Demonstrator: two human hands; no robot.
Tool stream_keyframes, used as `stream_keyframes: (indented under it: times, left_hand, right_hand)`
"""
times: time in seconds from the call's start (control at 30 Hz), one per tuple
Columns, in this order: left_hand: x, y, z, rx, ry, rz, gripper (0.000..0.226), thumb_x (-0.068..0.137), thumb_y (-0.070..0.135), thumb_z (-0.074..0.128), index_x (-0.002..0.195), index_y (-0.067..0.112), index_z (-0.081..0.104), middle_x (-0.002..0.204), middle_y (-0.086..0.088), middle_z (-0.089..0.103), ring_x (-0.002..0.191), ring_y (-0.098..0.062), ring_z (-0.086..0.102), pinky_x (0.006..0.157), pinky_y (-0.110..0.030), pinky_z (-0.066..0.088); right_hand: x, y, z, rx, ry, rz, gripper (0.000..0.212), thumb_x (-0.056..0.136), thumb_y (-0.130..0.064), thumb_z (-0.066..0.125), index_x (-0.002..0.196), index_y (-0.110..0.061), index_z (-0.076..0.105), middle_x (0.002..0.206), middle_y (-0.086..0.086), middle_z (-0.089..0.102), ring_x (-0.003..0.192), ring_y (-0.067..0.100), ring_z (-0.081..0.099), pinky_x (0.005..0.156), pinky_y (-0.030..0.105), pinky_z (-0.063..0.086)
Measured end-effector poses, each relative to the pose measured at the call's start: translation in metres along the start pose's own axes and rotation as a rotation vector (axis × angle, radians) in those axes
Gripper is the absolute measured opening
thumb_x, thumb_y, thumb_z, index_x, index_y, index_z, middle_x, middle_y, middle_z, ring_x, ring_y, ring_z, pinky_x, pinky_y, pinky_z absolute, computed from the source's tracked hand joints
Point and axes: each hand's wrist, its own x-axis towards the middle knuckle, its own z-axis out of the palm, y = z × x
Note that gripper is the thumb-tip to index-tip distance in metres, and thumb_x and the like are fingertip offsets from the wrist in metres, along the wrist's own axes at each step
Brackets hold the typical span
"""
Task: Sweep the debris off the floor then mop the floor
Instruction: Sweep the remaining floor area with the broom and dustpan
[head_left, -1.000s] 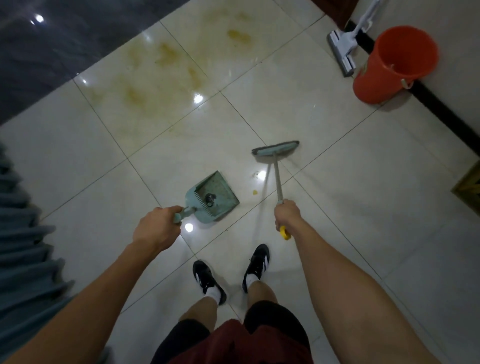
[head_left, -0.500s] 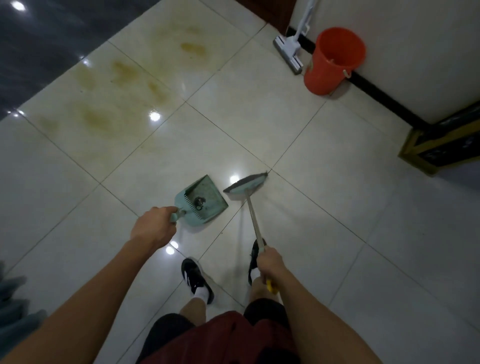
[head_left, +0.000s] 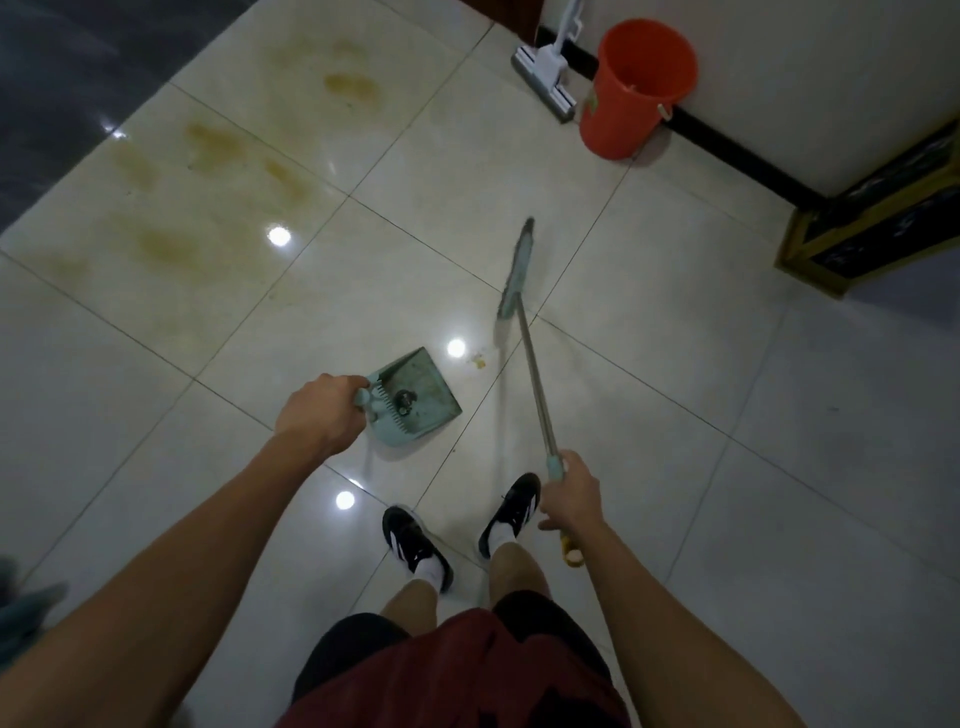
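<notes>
My left hand (head_left: 321, 414) grips the handle of a pale green dustpan (head_left: 415, 396) that rests on the tiled floor, with a dark clump of debris inside it. My right hand (head_left: 571, 492) holds the metal handle of a green broom (head_left: 517, 270); its head is swung out to the right of the pan, turned edge-on. A small yellowish bit of debris (head_left: 478, 360) lies on the tile between the pan's mouth and the broom head. Brownish stains (head_left: 218, 145) mark the tiles at the upper left.
An orange bucket (head_left: 636, 88) stands against the wall at the top right, with a white flat mop (head_left: 545, 78) leaning beside it. A dark box with a gold frame (head_left: 878, 218) sits at the right. My feet in black shoes (head_left: 415, 545) stand below the pan.
The broom head has swung away from the dustpan's mouth to the right and turned edge-on. The view has shifted; the dustpan stays on the floor in my left hand.
</notes>
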Motion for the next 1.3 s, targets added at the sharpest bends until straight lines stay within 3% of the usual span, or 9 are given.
stream_keyframes:
  times: [0.07, 0.17, 0.3, 0.5, 0.63, 0.77, 1.0, 1.3]
  left_hand:
    - [0.006, 0.001, -0.002, 0.007, -0.002, 0.016, 0.025, 0.083, 0.024, 0.057, 0.104, 0.032, 0.070, 0.088, -0.004, 0.070, 0.075, -0.028, 0.065, 0.068, -0.034, 0.056]
    - [0.016, 0.004, -0.005, -0.016, 0.001, 0.005, 0.018, 0.086, 0.026, 0.059, 0.100, 0.029, 0.070, 0.088, -0.005, 0.069, 0.076, -0.029, 0.065, 0.072, -0.039, 0.059]
    - [0.028, 0.009, -0.005, 0.006, 0.013, 0.015, 0.014, 0.087, 0.026, 0.061, 0.097, 0.028, 0.070, 0.082, -0.003, 0.066, 0.070, -0.026, 0.063, 0.067, -0.036, 0.057]
    - [0.044, 0.017, -0.001, 0.084, 0.022, 0.036, 0.030, 0.088, 0.022, 0.060, 0.115, 0.033, 0.069, 0.088, -0.004, 0.067, 0.073, -0.027, 0.063, 0.063, -0.033, 0.053]
    - [0.055, 0.027, 0.002, 0.039, 0.004, 0.014, 0.032, 0.088, 0.019, 0.062, 0.117, 0.030, 0.069, 0.090, -0.004, 0.066, 0.076, -0.027, 0.062, 0.066, -0.034, 0.052]
    - [0.070, 0.033, -0.005, 0.029, 0.018, -0.002, 0.027, 0.086, 0.016, 0.063, 0.109, 0.027, 0.072, 0.084, -0.002, 0.063, 0.072, -0.025, 0.059, 0.062, -0.032, 0.045]
    - [0.087, 0.024, -0.021, 0.034, 0.026, -0.051, 0.019, 0.085, 0.016, 0.066, 0.101, 0.026, 0.072, 0.083, -0.002, 0.063, 0.073, -0.025, 0.060, 0.062, -0.033, 0.046]
    - [0.096, 0.049, -0.015, 0.078, -0.007, 0.003, 0.037, 0.081, 0.019, 0.071, 0.118, 0.022, 0.069, 0.096, -0.008, 0.067, 0.078, -0.028, 0.062, 0.072, -0.038, 0.058]
  right_hand:
    - [0.015, -0.007, -0.007, 0.024, -0.015, 0.019, 0.067, 0.090, 0.003, 0.051, 0.153, -0.017, 0.038, 0.135, 0.019, 0.054, 0.109, 0.041, 0.063, 0.088, 0.047, 0.056]
    - [0.035, -0.017, -0.019, -0.087, 0.037, -0.017, 0.058, 0.089, 0.000, 0.049, 0.146, -0.009, 0.049, 0.126, 0.022, 0.062, 0.103, 0.038, 0.065, 0.084, 0.045, 0.057]
    - [0.046, -0.013, -0.028, -0.277, 0.042, -0.048, 0.051, 0.090, -0.003, 0.052, 0.140, -0.006, 0.051, 0.125, 0.021, 0.062, 0.105, 0.036, 0.063, 0.084, 0.041, 0.058]
    - [0.061, -0.005, -0.030, -0.415, 0.020, -0.072, 0.055, 0.094, -0.008, 0.051, 0.147, -0.007, 0.042, 0.133, 0.019, 0.058, 0.115, 0.035, 0.060, 0.091, 0.036, 0.052]
    - [0.066, -0.003, -0.028, -0.439, -0.027, -0.076, 0.047, 0.097, -0.010, 0.048, 0.143, -0.007, 0.047, 0.135, 0.017, 0.057, 0.117, 0.033, 0.059, 0.092, 0.034, 0.050]
    - [0.063, 0.005, -0.022, -0.499, -0.073, -0.094, 0.042, 0.099, -0.014, 0.048, 0.140, -0.008, 0.049, 0.134, 0.015, 0.058, 0.116, 0.031, 0.060, 0.094, 0.035, 0.050]
    - [0.063, 0.011, -0.026, -0.568, -0.057, -0.111, 0.041, 0.100, -0.017, 0.047, 0.141, -0.012, 0.047, 0.127, 0.015, 0.061, 0.108, 0.031, 0.062, 0.085, 0.034, 0.052]
    - [0.065, 0.003, -0.022, -0.548, -0.163, -0.105, 0.049, 0.097, -0.011, 0.050, 0.145, -0.005, 0.044, 0.137, 0.018, 0.055, 0.118, 0.033, 0.058, 0.097, 0.037, 0.052]
